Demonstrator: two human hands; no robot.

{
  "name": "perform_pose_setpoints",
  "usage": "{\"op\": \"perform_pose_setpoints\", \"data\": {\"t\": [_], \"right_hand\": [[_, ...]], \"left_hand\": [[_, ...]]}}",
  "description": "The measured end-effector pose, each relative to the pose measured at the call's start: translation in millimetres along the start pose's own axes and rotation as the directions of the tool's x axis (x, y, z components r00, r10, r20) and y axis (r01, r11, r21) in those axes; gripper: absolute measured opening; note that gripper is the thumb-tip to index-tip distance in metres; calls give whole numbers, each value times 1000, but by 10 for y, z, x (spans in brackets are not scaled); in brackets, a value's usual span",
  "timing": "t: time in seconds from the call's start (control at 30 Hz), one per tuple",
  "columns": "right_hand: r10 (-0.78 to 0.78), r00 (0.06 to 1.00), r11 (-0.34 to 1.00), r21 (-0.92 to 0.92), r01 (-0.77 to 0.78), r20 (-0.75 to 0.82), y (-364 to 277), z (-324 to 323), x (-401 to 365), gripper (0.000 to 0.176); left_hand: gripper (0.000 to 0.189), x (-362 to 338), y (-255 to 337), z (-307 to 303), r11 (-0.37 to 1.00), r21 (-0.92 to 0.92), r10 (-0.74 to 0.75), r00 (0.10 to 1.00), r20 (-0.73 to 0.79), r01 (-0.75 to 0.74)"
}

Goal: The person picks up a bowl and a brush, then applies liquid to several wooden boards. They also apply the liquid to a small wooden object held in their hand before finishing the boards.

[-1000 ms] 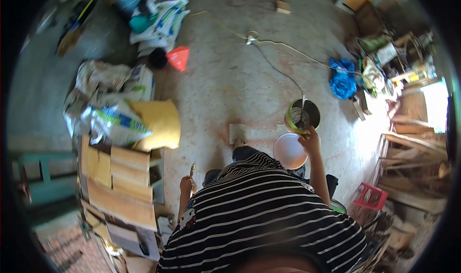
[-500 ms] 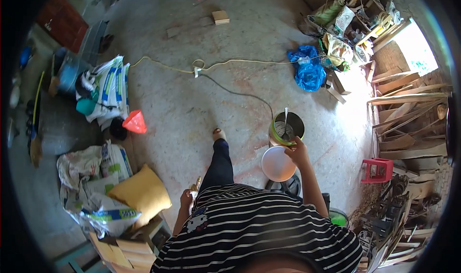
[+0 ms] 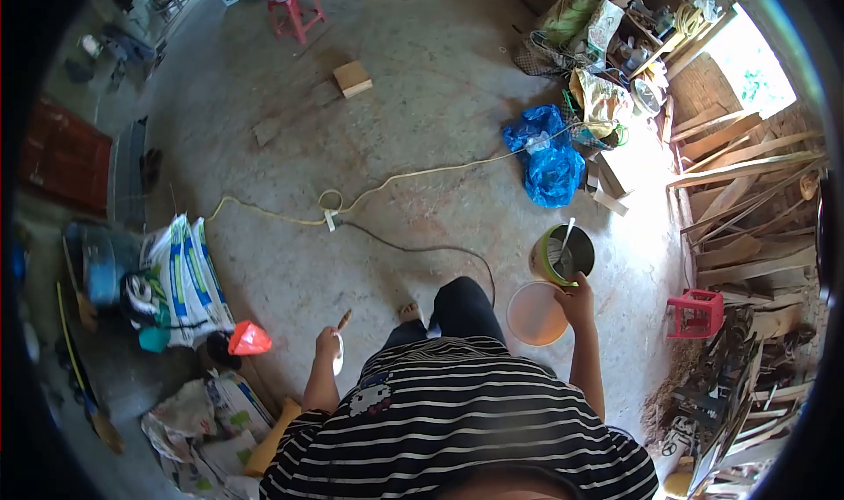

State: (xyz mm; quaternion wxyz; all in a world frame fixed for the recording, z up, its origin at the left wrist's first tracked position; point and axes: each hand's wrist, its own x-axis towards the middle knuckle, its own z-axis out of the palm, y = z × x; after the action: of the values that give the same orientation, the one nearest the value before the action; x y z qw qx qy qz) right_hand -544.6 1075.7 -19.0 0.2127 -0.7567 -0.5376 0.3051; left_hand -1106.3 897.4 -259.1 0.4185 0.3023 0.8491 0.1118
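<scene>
My right hand (image 3: pixel 577 301) grips the rim of a green pot (image 3: pixel 563 255) that has a pale stick standing in it, together with a white round lid (image 3: pixel 535 314) held just below it. In my left hand (image 3: pixel 326 345), down at my side, is a small brush (image 3: pixel 341 326) with a wooden handle. I am standing on a bare concrete floor, one foot (image 3: pixel 409 311) forward. My striped shirt fills the bottom of the view.
A yellow cable (image 3: pixel 387 186) and a black cord cross the floor ahead. Printed sacks (image 3: pixel 189 271) and an orange cone (image 3: pixel 249 338) lie at the left. A blue plastic bag (image 3: pixel 549 162), wood planks and a red stool (image 3: pixel 694 313) crowd the right. Another red stool (image 3: pixel 293 10) stands far back.
The view has swung round and I have stepped along the floor. Both hands keep their hold; the stack of boards and the yellow cushion at the left have left the view.
</scene>
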Motion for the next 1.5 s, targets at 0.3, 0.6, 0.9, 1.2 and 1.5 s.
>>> {"op": "perform_pose_setpoints", "data": {"t": [0.3, 0.6, 0.9, 1.2, 1.5], "right_hand": [[104, 988, 994, 33, -101, -113, -379, 120, 2044, 35], [-59, 998, 998, 28, 60, -37, -1607, 115, 4371, 32], [-288, 938, 958, 36, 286, 193, -3317, 753, 6534, 40], [-400, 869, 910, 18, 413, 290, -5195, 1474, 8422, 41], [-442, 813, 884, 30, 467, 378, -6409, 2358, 10171, 39]], "left_hand": [[18, 1676, 2977, -569, 926, 78, 376, 923, -83, -370], [22, 2518, 5001, -485, 918, -239, 284, 945, -165, -317], [22, 3994, 5996, -409, 510, -852, 69, 993, -99, -120], [9, 5767, 6899, -806, 349, -919, -229, 967, 108, 185], [19, 6808, 7950, -1498, 382, -912, -261, 964, 47, 148]]}}
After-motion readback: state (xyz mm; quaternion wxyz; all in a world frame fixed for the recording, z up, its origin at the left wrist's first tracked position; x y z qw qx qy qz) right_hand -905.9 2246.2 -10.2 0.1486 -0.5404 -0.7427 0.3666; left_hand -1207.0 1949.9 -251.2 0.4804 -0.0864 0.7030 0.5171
